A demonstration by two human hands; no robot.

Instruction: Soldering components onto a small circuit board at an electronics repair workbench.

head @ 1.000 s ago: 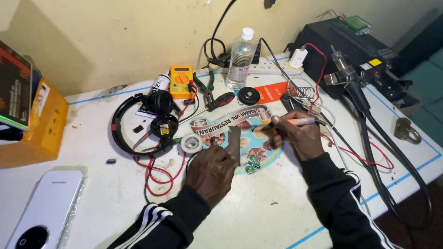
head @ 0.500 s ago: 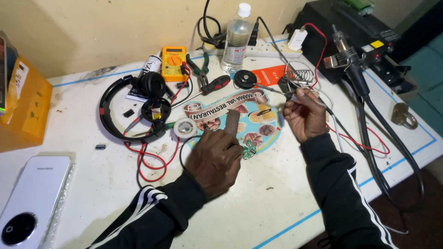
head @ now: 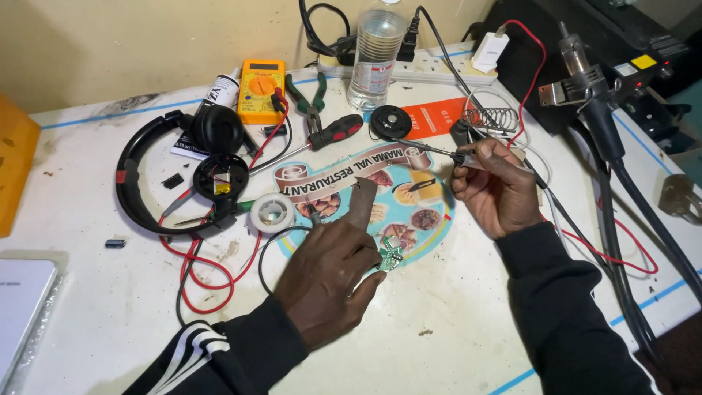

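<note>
My left hand [head: 329, 271] rests on a round printed mat [head: 344, 172]. Its fingers pinch a small green circuit board [head: 392, 257] against the mat, and the index finger points away from me. My right hand [head: 493, 186] grips a soldering iron [head: 439, 151] like a pen. The iron's thin tip points left, above the mat's far edge and near a black disc [head: 390, 121]. A spool of solder [head: 272, 213] lies just left of my left hand. An opened pair of black headphones [head: 146, 183] with red wires lies further left.
At the back are a yellow multimeter [head: 261, 89], green-handled pliers [head: 311, 95], a screwdriver [head: 333, 132], a water bottle [head: 374, 51] and a power strip [head: 439, 71]. A coil iron stand [head: 499, 117] and a hot-air tool [head: 594, 102] with thick cables stand on the right. A white device [head: 20, 307] lies near left.
My right hand has drawn back to the right with the soldering iron, away from my left hand. My left hand stays on the mat. The view has come closer.
</note>
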